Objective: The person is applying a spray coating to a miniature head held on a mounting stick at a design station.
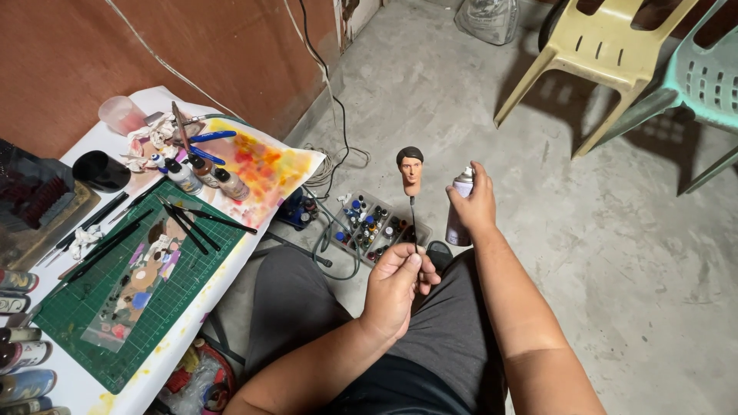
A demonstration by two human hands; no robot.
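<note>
Holding up one small painted doll head (410,169) on one thin black rod (413,223), out over the lap and in front of a tray of little paint pots (373,225) sitting on the concrete floor (615,230). Pinching the lower end of the rod in the left hand (396,288), fingers closed tight on it, head upright at the top. Gripping one spray can (459,207) in the right hand (475,206), fingers wrapped around its body, nozzle cap just beside the head and level with it. Keeping the two hands apart, each clamped on its own thing. Sitting beside one white table (165,350) on the left, carrying one green cutting mat (84,307) with a grid, several black brushes (192,223) lying across it, three small bottles (204,175) standing in a row near a sheet of paper (261,165) stained yellow, orange and red, one black cup (100,169), one frosted pink plastic cup (121,114) and crumpled white tissue (150,142). Lying along the table's near left edge, a few more spray cans (23,361), partly cut off. Trailing down the brown wall (115,46) and coiling on the floor, thin cables (334,154). Standing well apart at the upper right, two moulded plastic chairs, one cream (607,46) and one pale green (703,77).
</note>
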